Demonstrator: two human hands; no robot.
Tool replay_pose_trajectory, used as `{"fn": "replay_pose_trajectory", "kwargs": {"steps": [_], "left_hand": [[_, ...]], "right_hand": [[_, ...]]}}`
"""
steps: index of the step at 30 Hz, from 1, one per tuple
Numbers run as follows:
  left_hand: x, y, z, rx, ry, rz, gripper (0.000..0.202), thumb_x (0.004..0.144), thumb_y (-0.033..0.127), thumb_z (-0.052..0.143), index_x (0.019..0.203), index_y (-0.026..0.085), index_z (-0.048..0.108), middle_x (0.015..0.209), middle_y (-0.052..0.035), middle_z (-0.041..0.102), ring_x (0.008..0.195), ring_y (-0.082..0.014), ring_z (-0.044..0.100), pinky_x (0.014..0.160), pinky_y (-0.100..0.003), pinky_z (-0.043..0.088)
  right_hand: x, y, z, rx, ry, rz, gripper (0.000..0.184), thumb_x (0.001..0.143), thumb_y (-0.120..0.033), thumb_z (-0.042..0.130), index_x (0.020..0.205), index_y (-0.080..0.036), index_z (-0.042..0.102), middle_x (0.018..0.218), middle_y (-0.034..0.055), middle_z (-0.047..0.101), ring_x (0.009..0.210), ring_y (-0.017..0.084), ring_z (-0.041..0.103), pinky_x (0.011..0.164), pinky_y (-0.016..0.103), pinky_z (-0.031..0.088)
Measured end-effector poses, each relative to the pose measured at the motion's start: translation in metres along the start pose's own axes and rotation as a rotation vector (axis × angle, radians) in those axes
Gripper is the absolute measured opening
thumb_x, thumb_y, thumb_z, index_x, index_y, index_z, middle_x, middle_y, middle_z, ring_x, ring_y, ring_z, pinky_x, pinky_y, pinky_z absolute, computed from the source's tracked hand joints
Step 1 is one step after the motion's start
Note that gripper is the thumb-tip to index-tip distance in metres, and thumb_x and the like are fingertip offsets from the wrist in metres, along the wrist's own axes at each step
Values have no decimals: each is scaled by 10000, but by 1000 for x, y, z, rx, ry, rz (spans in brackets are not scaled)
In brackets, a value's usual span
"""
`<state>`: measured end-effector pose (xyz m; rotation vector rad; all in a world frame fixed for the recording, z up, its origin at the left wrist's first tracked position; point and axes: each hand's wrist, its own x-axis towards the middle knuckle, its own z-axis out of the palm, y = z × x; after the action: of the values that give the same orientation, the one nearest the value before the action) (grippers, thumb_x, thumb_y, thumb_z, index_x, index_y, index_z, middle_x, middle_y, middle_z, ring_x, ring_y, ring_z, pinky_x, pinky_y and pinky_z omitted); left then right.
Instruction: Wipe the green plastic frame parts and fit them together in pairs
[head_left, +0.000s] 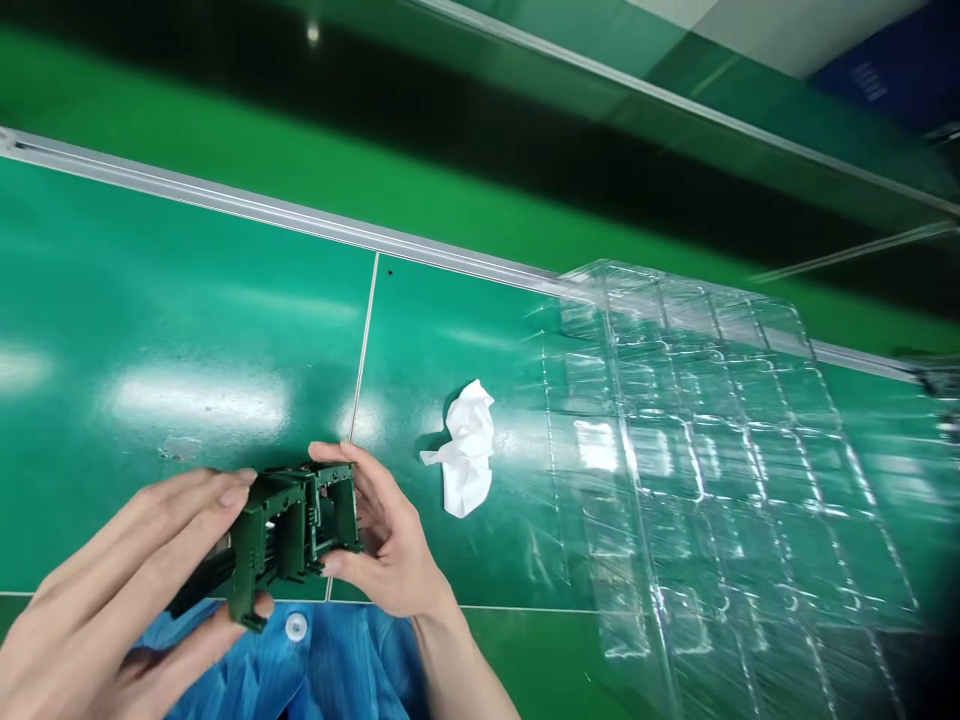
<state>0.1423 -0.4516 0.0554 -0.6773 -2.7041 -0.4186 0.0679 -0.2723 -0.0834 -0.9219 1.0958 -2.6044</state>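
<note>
A dark green plastic housing (pixel 289 535) with open bays is held in front of my blue garment, above the near edge of the table. My left hand (pixel 142 570) grips its left end, fingers along the top and thumb below. At the other end, my right hand (pixel 394 540) has its fingers behind the housing and its thumb at the lower corner. Both hands are closed on this one part. Its inside is only partly visible, and its far side is hidden.
A crumpled white tissue (pixel 469 450) lies on the green tabletop (pixel 187 290) right of my hands. Farther right is a clear plastic tray (pixel 720 470) with rows of compartments. A metal rail (pixel 300 220) runs along the table's far side.
</note>
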Motion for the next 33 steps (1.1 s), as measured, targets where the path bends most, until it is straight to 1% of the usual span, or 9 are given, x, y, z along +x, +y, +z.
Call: {"fn": "replay_pose_trajectory", "kwargs": {"steps": [3,5,7,10,14,17,23,29,33], "left_hand": [[-3,-3,1,4,-46,-1,707,823,190,718,1465,207,423,1376,-46,572,1235,-214,575,1148,-280,407],[-4,-10,4,-18,-59,-60,665,839,220,708,1447,218,439,1417,-28,549,1296,-179,534,1177,-220,344],[-3,-18,9,-126,-59,-146,616,862,245,687,1429,230,446,1465,-13,508,1351,-141,475,1156,-168,318],[-3,-27,21,-429,-33,-271,577,871,220,682,1396,290,453,1479,14,492,1345,-125,464,1065,-144,407],[-8,-31,38,-728,21,-396,553,863,172,691,1347,342,485,1477,18,487,1307,-147,508,999,-198,497],[-13,-31,43,-787,50,-411,557,857,151,694,1342,337,491,1486,-2,478,1322,-154,497,996,-215,508],[-14,-29,40,-742,70,-367,596,843,99,692,1360,310,484,1491,-23,476,1351,-156,469,1029,-217,481],[-13,-27,42,-690,92,-306,617,842,64,675,1376,294,471,1503,-30,461,1376,-162,440,1075,-244,445],[-10,-26,41,-664,97,-277,630,838,76,683,1386,293,463,1498,-33,469,1377,-168,437,1089,-249,426]], "right_hand": [[-3,-3,0,-46,9,-18,766,834,-351,759,1484,-373,355,1475,58,472,1309,155,521,1090,310,458],[-3,-11,1,-218,41,-36,790,837,-362,753,1502,-358,327,1469,63,481,1304,170,528,1102,330,457],[-3,-21,4,-485,68,-59,817,837,-333,756,1518,-320,306,1451,73,502,1308,197,526,1118,361,453],[-3,-35,10,-834,59,-120,787,862,-314,721,1523,-227,303,1409,101,540,1306,232,527,1120,397,465],[-4,-42,15,-1054,41,-202,680,933,-357,596,1513,-147,311,1375,123,565,1294,247,532,1076,409,514],[-5,-43,14,-1094,16,-207,631,951,-366,555,1494,-133,335,1361,121,577,1289,242,535,1053,403,533],[-3,-43,12,-1104,5,-209,565,967,-354,526,1451,-105,374,1364,127,572,1321,216,504,1093,365,499],[-2,-43,13,-1050,-15,-231,595,942,-277,559,1472,-137,327,1377,128,559,1331,220,496,1101,393,493],[-2,-44,10,-1046,-29,-207,617,915,-246,598,1463,-135,338,1369,131,562,1318,225,508,1111,398,480]]}}
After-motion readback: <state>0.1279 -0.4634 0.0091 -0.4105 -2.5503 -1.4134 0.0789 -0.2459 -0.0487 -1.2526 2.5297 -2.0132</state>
